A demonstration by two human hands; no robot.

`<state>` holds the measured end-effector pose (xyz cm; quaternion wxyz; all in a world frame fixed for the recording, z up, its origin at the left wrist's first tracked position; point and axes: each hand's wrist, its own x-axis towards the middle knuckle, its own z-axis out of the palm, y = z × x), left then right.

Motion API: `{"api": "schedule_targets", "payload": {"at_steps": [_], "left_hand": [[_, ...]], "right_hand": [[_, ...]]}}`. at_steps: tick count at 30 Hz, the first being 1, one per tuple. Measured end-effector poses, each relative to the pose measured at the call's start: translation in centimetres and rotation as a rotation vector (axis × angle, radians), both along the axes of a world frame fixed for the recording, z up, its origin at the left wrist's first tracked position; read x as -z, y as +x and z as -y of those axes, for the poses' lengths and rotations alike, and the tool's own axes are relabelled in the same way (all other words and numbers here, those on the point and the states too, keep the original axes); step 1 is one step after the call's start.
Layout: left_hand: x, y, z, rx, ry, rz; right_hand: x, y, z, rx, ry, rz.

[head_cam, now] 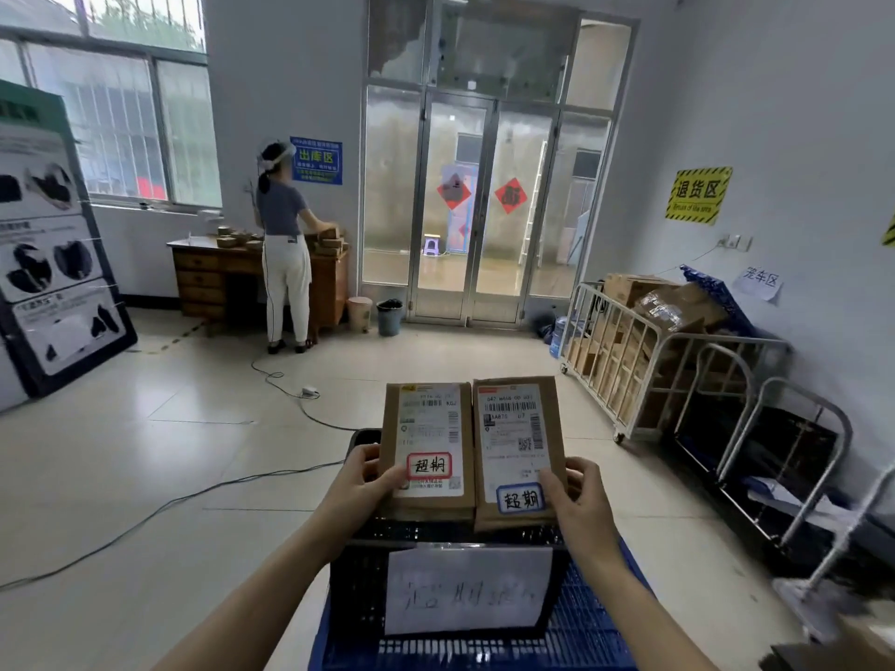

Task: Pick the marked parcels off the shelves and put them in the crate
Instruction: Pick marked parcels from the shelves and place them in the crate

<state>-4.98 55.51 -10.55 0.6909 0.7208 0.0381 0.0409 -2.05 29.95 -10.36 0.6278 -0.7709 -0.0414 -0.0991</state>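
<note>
I hold two flat cardboard parcels side by side over a black crate [358,578]. My left hand [361,486] grips the left parcel [428,428], which carries a red-framed sticker. My right hand [578,501] grips the right parcel [516,428], whose sticker is blue-framed. Both parcels face me with their shipping labels up. The crate has a white handwritten paper sign [467,590] on its near wall and stands on a blue crate [586,636]. The crate's inside is hidden behind the parcels.
A wheeled metal cage cart [629,360] full of cardboard boxes stands at the right, with empty metal carts [775,457] beside it. Cables [193,496] run across the tiled floor. A person [285,263] works at a wooden desk [203,278] by the far wall.
</note>
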Motion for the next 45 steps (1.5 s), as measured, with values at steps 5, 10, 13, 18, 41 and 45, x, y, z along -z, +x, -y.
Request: {"api": "schedule_targets", "payload": {"at_steps": [5,10,13,18,41,45], "left_hand": [[1.5,6.7,-3.2,0.056,-0.011,-0.051],[3.4,11.0,-5.5,0.079,0.000,-0.076],[4.7,13.0,-6.7,0.095,0.005,-0.113],[7.4,16.1,-7.5,0.085,0.022,-0.179],[29.1,33.8,-8.1,-0.020,0.260,-0.789],[31.5,34.4,-8.5,-0.055,0.274,-0.860]], "right_hand": [[1.3,5.8,-3.1,0.088,-0.056,-0.026],[2.5,10.4,-5.4,0.097,-0.088,-0.068],[3.8,12.8,-6.4,0.069,-0.139,-0.127],[6.5,16.7,-7.4,0.047,-0.186,-0.198],[30.5,36.7,-9.3,-0.151,-0.246,-0.902],[33.6,37.5,-10.4,-0.171,-0.222,-1.015]]}}
